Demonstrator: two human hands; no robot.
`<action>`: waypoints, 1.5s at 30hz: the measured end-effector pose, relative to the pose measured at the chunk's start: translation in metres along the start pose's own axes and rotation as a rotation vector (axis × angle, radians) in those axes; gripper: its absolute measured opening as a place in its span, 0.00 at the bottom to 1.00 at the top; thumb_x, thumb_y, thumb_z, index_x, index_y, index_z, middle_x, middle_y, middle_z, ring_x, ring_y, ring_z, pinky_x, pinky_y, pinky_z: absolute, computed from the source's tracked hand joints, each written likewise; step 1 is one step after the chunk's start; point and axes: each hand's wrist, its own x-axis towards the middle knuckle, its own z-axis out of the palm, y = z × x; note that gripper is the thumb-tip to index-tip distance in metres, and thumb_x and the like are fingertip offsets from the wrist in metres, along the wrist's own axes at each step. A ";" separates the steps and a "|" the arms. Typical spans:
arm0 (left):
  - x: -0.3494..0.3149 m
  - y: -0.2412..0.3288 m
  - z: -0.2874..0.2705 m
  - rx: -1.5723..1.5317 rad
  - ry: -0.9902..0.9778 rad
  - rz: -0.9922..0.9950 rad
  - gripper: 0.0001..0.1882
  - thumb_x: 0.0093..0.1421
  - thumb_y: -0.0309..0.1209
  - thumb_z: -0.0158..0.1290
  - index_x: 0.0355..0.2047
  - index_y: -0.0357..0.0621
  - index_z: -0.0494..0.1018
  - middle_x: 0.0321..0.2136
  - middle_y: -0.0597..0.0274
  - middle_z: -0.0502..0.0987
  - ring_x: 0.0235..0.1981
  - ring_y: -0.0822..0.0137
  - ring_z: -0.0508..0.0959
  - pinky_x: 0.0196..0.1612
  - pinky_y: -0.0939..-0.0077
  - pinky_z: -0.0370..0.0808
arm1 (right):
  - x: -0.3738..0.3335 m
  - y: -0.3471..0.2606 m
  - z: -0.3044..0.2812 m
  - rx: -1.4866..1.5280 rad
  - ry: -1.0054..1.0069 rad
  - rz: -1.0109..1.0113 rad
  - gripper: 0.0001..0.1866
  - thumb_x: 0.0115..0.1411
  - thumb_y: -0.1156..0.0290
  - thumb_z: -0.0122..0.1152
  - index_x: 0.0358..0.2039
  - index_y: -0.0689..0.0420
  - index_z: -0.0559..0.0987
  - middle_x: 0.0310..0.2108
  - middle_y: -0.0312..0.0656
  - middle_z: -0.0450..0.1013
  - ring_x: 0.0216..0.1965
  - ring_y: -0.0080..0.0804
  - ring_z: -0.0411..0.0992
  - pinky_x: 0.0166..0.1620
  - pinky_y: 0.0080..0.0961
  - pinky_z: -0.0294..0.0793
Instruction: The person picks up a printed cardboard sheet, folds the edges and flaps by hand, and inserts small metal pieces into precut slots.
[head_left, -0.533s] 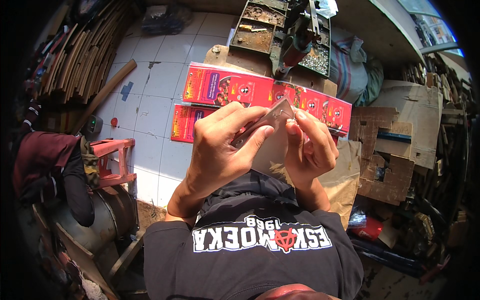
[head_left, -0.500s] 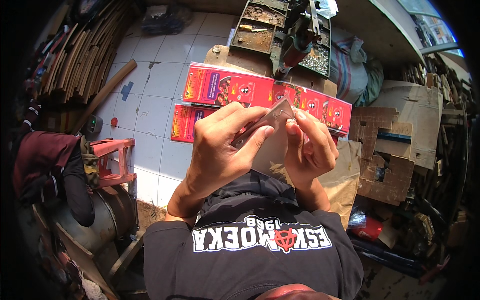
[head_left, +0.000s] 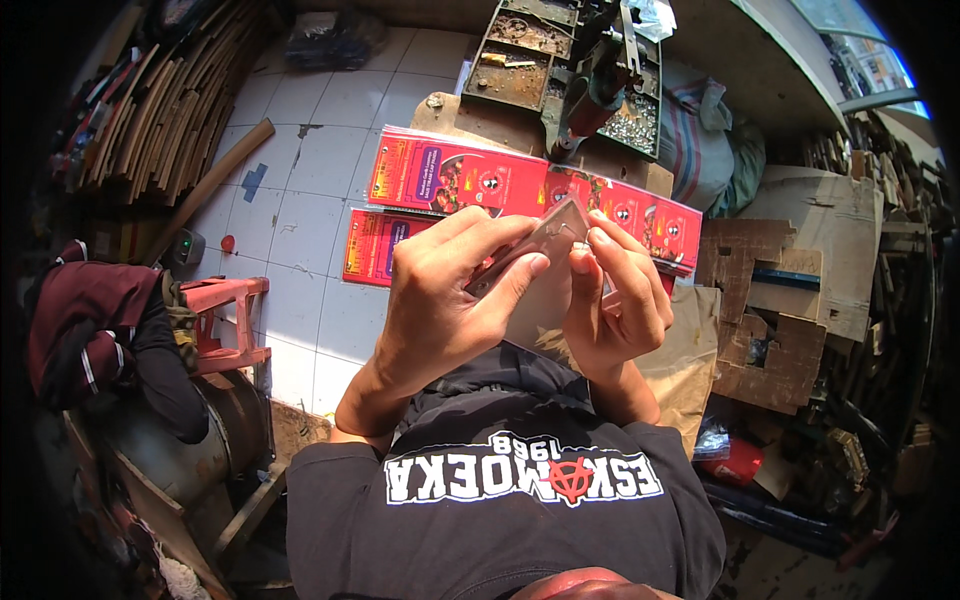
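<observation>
In my left hand [head_left: 445,285] is a flat, glossy grey-brown sheet or thin stack [head_left: 545,240], gripped between thumb and fingers with one corner pointing up and away. My right hand [head_left: 620,300] is closed in a pinch beside that corner. A thin pale strand [head_left: 568,232], like wire or thread, shows at the corner next to my right fingertips. Whether the fingertips hold it I cannot tell. Beyond my hands lie red printed sheets [head_left: 510,185] in a stack, with a second red stack [head_left: 370,245] nearer on the left, partly hidden by my left hand.
A metal press-like tool [head_left: 590,100] stands at the far side, between trays of small metal parts [head_left: 510,75]. Brown paper [head_left: 685,340] and cut cardboard [head_left: 770,330] lie at right. A red plastic stool [head_left: 235,325] and another person in maroon [head_left: 95,300] are at left.
My right hand has shifted slightly, its fingertips moving a little at the sheet's corner. My left hand stays nearly still. The person at left has leaned and moved an arm.
</observation>
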 end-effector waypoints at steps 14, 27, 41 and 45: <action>-0.004 -0.001 0.001 -0.006 0.008 0.026 0.15 0.48 0.20 0.62 0.38 0.32 0.76 0.21 0.56 0.74 0.20 0.69 0.75 0.23 0.78 0.70 | 0.004 -0.005 -0.008 -0.113 -0.072 -0.084 0.16 0.47 0.82 0.66 0.40 0.60 0.79 0.29 0.41 0.78 0.37 0.43 0.79 0.38 0.32 0.79; -0.010 0.002 0.002 0.035 0.018 0.054 0.16 0.47 0.19 0.63 0.39 0.33 0.78 0.20 0.60 0.73 0.20 0.72 0.73 0.23 0.80 0.69 | -0.002 -0.014 -0.008 -0.228 -0.129 -0.173 0.19 0.43 0.84 0.64 0.40 0.60 0.80 0.30 0.38 0.77 0.37 0.36 0.77 0.38 0.26 0.77; -0.007 -0.009 0.001 -0.014 0.006 -0.019 0.14 0.49 0.20 0.62 0.38 0.33 0.77 0.23 0.56 0.75 0.21 0.69 0.75 0.24 0.79 0.69 | -0.001 -0.002 -0.003 0.001 0.006 0.058 0.14 0.49 0.86 0.65 0.39 0.64 0.79 0.34 0.46 0.78 0.36 0.38 0.78 0.39 0.27 0.76; -0.009 -0.016 0.000 -0.073 -0.027 -0.056 0.16 0.49 0.21 0.62 0.40 0.35 0.78 0.23 0.58 0.76 0.21 0.71 0.74 0.25 0.80 0.69 | -0.009 0.010 -0.018 0.416 -0.128 0.512 0.15 0.49 0.88 0.62 0.40 0.65 0.80 0.34 0.44 0.78 0.36 0.27 0.76 0.37 0.20 0.74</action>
